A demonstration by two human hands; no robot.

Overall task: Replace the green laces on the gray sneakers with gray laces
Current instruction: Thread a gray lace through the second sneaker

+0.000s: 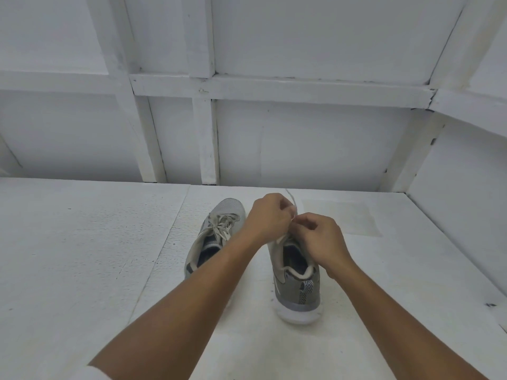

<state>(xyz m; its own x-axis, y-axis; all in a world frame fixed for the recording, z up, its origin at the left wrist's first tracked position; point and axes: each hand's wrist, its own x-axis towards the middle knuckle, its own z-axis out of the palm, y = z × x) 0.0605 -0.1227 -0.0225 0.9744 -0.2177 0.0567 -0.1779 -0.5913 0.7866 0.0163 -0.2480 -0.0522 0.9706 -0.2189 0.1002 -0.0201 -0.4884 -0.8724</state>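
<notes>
Both hands, left hand point(267, 215) & right hand point(321, 234), pinch the gray lace point(293, 204) over right sneaker point(297, 283) (left sneaker point(216, 234) at 9 o'clock looks laced); next: tighten the knot.

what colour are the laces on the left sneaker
Pale gray, almost off-white, with no green showing. The head view shows the laces crossing the left sneaker.

The left sneaker point(219, 234) has a grey woven mesh upper, matt and finely textured, with flat pale cloth laces point(223, 229). The right sneaker point(297, 281) has a smoother grey heel panel and a white foam-like sole, slightly glossy. Between the fingertips of the left hand point(267, 218) and the right hand point(319, 237) runs a thin pale cloth lace point(293, 201). The white floor point(82, 256) looks painted, matt and grainy; the wall boards point(315, 138) look like painted wood.
</notes>
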